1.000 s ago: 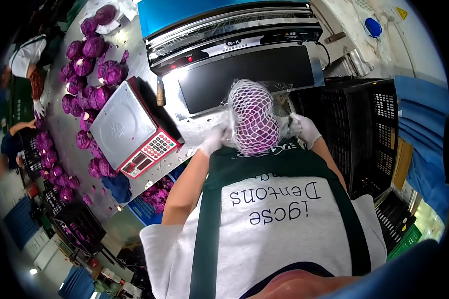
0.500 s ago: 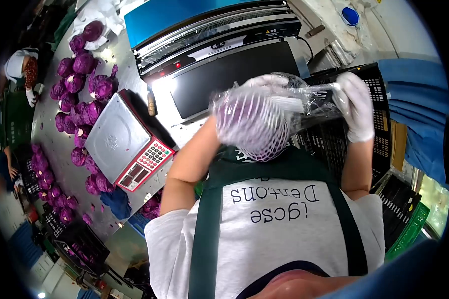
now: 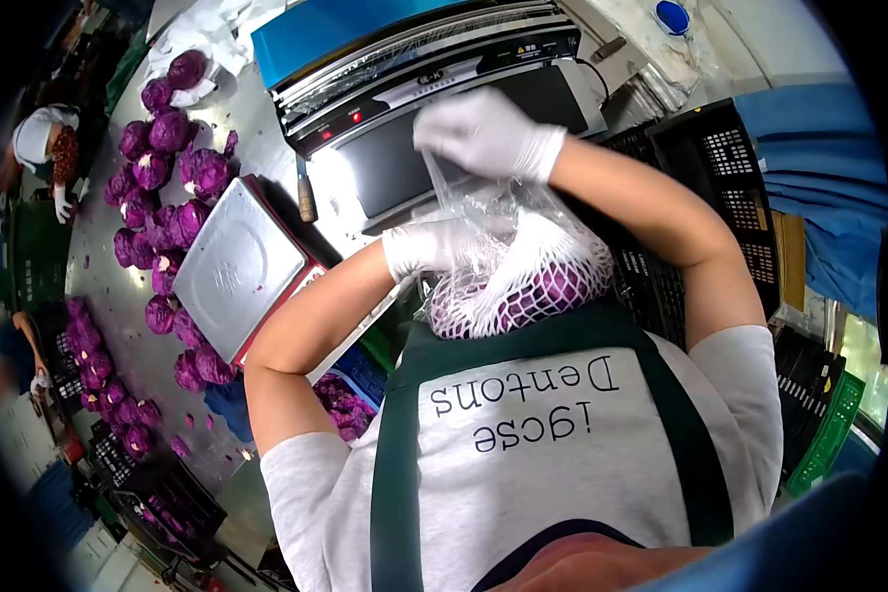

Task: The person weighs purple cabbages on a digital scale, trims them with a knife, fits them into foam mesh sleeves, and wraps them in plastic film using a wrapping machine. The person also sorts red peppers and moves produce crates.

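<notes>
Purple cabbage in a white net (image 3: 523, 296) hangs in front of the apron, with clear plastic film (image 3: 488, 202) around and above it. My left hand (image 3: 439, 247), in a white glove, grips the bunched film at the net's upper left side; its fingertips are partly covered by the film. Above it, over the wrapping machine's dark plate (image 3: 390, 168), my gloved right hand (image 3: 483, 128) is closed on the stretched upper end of the film. That hand is slightly blurred.
A scale (image 3: 235, 266) stands left of my left arm, a knife (image 3: 306, 192) beside it. Loose cabbages (image 3: 173, 130) lie on the metal table (image 3: 94, 232). Black crates (image 3: 735, 187) stand at right. A co-worker's gloved hand (image 3: 62, 204) shows at far left.
My right hand has swung left and up over the machine, pulling the film upward. My left hand has moved down and left. The netted cabbage has turned and sits lower.
</notes>
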The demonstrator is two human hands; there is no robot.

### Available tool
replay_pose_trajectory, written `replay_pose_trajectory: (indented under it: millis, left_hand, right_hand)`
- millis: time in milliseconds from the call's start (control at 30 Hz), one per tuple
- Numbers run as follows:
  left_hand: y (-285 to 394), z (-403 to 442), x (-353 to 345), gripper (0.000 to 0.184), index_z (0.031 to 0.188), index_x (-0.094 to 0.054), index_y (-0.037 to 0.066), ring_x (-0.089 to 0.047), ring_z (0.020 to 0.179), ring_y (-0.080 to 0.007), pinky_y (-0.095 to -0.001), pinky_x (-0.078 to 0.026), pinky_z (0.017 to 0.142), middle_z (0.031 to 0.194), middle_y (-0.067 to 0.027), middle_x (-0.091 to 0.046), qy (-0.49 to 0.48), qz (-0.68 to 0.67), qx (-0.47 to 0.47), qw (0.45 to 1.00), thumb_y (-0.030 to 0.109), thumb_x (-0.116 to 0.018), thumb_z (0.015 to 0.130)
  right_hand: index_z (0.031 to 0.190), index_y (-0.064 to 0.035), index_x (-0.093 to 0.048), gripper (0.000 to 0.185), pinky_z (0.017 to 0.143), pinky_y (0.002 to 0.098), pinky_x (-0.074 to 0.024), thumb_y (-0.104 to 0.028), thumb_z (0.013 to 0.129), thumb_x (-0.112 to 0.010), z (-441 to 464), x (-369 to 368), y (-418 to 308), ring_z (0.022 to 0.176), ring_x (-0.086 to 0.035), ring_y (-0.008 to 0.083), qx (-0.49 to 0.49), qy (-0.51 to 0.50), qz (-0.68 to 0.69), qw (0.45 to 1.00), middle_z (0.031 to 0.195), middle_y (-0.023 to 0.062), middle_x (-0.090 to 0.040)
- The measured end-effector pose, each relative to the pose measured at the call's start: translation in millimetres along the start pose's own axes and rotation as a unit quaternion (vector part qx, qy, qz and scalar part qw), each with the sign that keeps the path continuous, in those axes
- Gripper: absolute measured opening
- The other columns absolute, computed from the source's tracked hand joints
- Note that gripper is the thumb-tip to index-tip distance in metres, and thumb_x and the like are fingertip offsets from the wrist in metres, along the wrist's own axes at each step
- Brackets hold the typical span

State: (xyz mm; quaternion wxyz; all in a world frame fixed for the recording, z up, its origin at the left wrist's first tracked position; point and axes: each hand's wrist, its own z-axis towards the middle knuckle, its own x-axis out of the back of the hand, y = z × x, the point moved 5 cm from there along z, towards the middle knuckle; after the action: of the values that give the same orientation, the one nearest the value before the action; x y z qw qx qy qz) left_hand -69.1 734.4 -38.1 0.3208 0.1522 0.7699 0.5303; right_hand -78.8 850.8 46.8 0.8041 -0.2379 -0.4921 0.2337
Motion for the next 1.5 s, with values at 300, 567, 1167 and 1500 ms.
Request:
replay_pose_trajectory:
  millis: [300, 567, 1167, 1500]
  left_hand:
    - [19.5, -99.7, -45.5, 0.059, 0.137, -0.044, -0.006, -0.054, 0.120, -0.0191, -0.0323, -0.042, 0.102, 0.133, -0.0147, -0.054, 0.213, -0.191, 0.242, 0.927, 0.037, -0.055, 0.097]
    - [72.6, -45.7, -63.4, 0.057, 0.147, -0.032, 0.001, -0.041, 0.134, -0.0249, -0.0354, -0.030, 0.113, 0.146, -0.0172, -0.041, 0.254, -0.234, 0.026, 0.938, 0.009, -0.052, 0.094]
    - [174.9, 171.5, -52.6, 0.035, 0.113, -0.068, 0.004, -0.060, 0.116, -0.0279, -0.0470, -0.032, 0.110, 0.120, -0.0131, -0.065, 0.104, 0.352, -0.183, 0.912, 0.010, -0.062, 0.079]
    - [120.4, 149.2, -19.1, 0.032, 0.117, -0.064, 0.003, -0.060, 0.109, -0.0339, -0.0428, -0.042, 0.101, 0.117, -0.0152, -0.066, 0.339, 0.348, 0.009, 0.874, 0.011, -0.062, 0.086]
  right_hand:
    - [0.084, -0.0067, -0.073, 0.027, 0.072, 0.0346, -0.0497, -0.031, 0.087, -0.060, -143.2, -180.6, 60.2, 0.072, -0.065, 0.0216, -0.125, -0.423, 0.271, 0.856, 0.076, 0.0080, -0.070]
    - [0.133, 0.0009, -0.051, 0.045, 0.098, 0.0289, -0.0435, -0.029, 0.100, -0.045, -196.3, -96.0, 45.1, 0.116, -0.056, 0.0199, -0.442, -0.300, 0.683, 0.499, 0.130, 0.0128, -0.059]
    - [0.137, 0.0004, -0.045, 0.053, 0.096, 0.0433, -0.0508, -0.036, 0.098, -0.051, -372.3, 217.7, 151.8, 0.111, -0.062, 0.0308, -0.250, 0.533, 0.704, 0.397, 0.127, 0.0203, -0.059]
    - [0.119, -0.0015, -0.052, 0.061, 0.097, 0.0369, -0.0456, -0.035, 0.076, -0.079, -518.8, 220.5, 391.0, 0.109, -0.056, 0.0278, -0.592, 0.621, -0.010, 0.514, 0.126, 0.0175, -0.053]
